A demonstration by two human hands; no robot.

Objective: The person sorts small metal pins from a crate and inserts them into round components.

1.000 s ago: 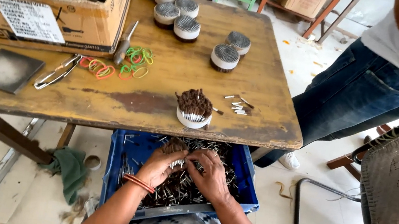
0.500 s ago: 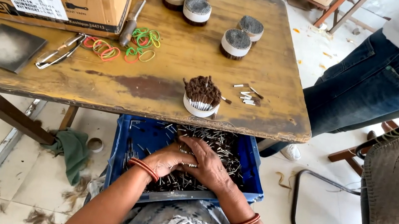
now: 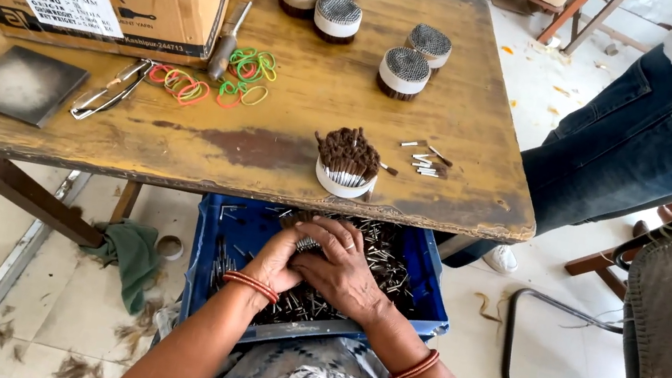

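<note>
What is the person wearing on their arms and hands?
Both arms are bare, with no sleeves. The left hand has a few thin orange-red bangles at the wrist. The right hand has matching bangles on its wrist and a ring on one of its fingers. No gloves.

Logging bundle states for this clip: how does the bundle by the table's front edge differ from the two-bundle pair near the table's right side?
The front bundle is loose and splayed, its brown tips uneven; the paired bundles are packed tight with flat, even tops. It stands alone near the edge, above the blue crate where both hands gather sticks; the pair sits farther back, close together. All have a white band around the base.
</note>
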